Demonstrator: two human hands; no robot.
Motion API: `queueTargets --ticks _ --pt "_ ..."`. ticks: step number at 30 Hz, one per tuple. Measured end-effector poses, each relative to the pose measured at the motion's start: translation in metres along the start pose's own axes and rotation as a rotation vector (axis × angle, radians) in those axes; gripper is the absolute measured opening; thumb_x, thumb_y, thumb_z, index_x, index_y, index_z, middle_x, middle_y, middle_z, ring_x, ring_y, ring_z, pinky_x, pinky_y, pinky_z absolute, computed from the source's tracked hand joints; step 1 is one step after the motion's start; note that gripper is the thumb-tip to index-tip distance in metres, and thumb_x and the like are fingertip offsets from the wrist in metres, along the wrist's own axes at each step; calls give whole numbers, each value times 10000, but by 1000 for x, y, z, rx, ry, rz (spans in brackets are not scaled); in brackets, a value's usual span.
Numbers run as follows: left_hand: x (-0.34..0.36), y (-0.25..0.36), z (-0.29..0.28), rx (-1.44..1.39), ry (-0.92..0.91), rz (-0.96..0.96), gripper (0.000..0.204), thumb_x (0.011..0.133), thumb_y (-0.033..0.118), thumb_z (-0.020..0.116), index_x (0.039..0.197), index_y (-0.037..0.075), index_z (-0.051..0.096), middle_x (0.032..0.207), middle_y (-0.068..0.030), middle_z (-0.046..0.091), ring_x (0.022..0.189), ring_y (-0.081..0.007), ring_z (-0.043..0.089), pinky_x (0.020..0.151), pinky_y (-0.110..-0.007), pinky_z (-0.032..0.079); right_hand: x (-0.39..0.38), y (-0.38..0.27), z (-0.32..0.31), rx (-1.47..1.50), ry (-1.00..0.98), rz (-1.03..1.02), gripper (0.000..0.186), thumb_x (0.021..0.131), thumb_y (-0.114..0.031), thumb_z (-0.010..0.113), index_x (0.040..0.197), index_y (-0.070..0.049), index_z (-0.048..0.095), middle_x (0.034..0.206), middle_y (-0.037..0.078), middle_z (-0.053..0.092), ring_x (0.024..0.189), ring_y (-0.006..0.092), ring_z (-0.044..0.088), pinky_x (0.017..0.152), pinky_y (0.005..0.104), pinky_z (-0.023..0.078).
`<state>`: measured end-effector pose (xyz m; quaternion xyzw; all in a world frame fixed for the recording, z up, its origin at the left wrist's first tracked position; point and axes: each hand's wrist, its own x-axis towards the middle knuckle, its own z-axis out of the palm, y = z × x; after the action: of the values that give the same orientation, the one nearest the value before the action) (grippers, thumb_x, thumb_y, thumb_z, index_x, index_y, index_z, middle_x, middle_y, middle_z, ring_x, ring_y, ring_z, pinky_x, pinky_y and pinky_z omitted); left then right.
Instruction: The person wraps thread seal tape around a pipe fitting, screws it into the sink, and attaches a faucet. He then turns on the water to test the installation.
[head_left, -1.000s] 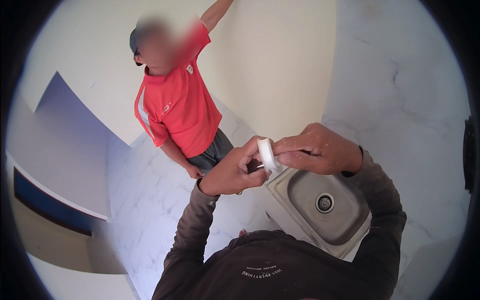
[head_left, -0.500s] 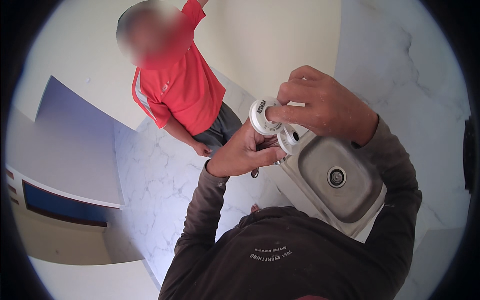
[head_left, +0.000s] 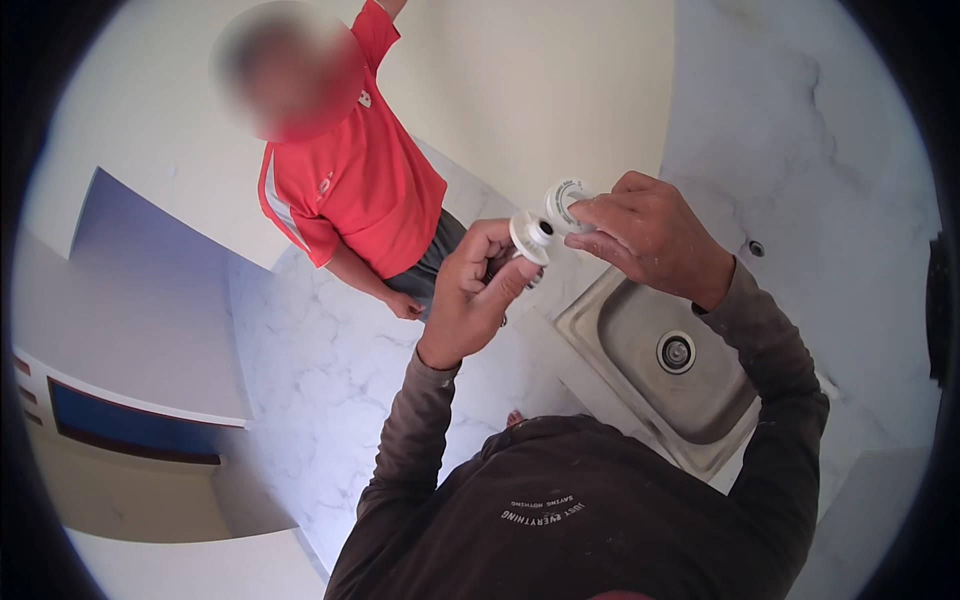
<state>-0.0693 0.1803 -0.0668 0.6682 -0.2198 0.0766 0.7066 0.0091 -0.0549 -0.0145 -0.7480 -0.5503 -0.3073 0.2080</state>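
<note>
My left hand point(head_left: 470, 295) is closed around a fitting point(head_left: 530, 238) with a white round flange and a short white stub that has a dark hole in its end. A bit of chrome shows below the fingers; the rest of it is hidden in the palm. My right hand point(head_left: 650, 225) pinches a white ring-shaped roll of thread seal tape point(head_left: 566, 203) between thumb and fingers. The roll is close beside the stub, just beyond it to the right. Both hands are raised in front of me, left of the sink.
A stainless steel sink point(head_left: 665, 425) with a round drain point(head_left: 676, 352) is set at my right. Past it, a small dark round outlet point(head_left: 757, 248) sits in the marbled surface. A person in a red shirt point(head_left: 350, 200) stands ahead to the left, on marbled flooring point(head_left: 310, 330).
The roll, earlier against my left hand with a right finger at its middle, is now in my right hand, apart from the left. Both hands shifted slightly, uncovering the dark outlet.
</note>
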Motion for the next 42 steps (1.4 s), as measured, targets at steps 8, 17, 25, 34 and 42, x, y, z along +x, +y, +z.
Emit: queueTargets --ticks 8,17,25,34,42 --pt "12 -9 2 298 111 144 282 1045 104 622 1290 -13 546 1132 -122 690 994 -158 686 857 -317 566 -3 -10 -20 326 -249 336 240 968 -266 723 990 -28 700 690 80 614 594 212 547 588 361 427" --pt "25 12 -6 753 46 535 369 949 26 694 1296 4 573 1032 -137 688 883 -244 714 726 -322 569 7 -33 -48 1100 -425 776 314 1055 -317 608 1094 -18 699 650 -56 519 535 48 451 515 261 378" --pt "15 33 -19 284 -269 154 365 947 76 676 1282 -26 574 877 -53 696 694 -83 654 618 -227 515 29 -38 -59 118 -222 -186 188 947 -214 673 1131 -178 698 718 12 549 574 160 571 592 323 467" --pt "2 43 -12 97 -327 -119 361 1002 191 696 1288 -16 621 903 -27 701 770 -70 639 625 -229 520 44 -31 -46 -300 61 -407 375 798 -169 721 1171 -140 694 868 2 521 689 176 547 666 320 474" --pt "2 30 -11 15 -468 -198 401 1061 258 604 1365 13 511 988 -109 653 781 -195 743 585 -259 578 39 -14 -32 -379 76 -421 388 790 -171 735 1170 -105 694 810 2 526 694 173 559 672 313 477"
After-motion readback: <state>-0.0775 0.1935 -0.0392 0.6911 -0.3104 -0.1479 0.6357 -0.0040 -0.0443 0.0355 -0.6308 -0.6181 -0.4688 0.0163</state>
